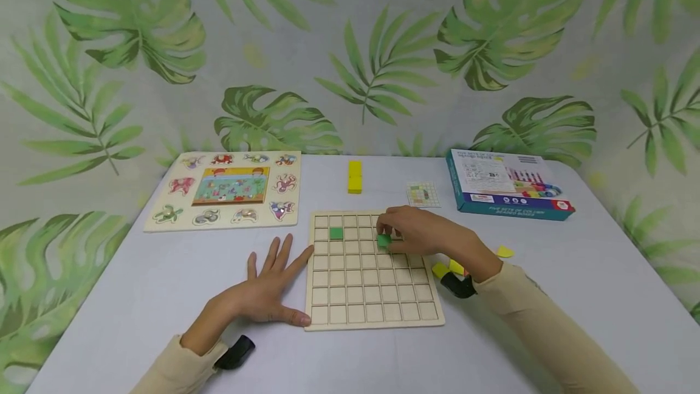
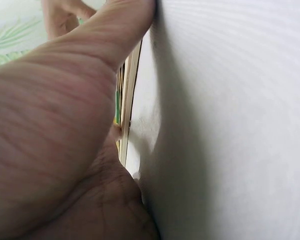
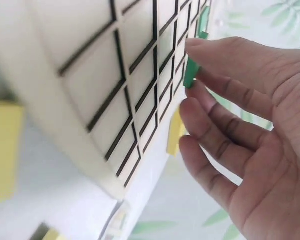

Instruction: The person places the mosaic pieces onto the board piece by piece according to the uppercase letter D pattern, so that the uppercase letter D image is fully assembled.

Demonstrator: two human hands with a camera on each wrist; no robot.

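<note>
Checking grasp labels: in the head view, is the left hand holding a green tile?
No, the left hand lies spread at the left edge of the grid board, while the right hand pinches a green tile.

The head camera faces forward and down, set back enough to take in the table (image 1: 372,357), board (image 1: 355,295) and leafy backdrop (image 1: 284,47). Both wrist cameras look sideways from close by: the left low past the left hand (image 1: 262,297), the right across the board toward the right hand (image 3: 240,125). All three views share the board.
</note>
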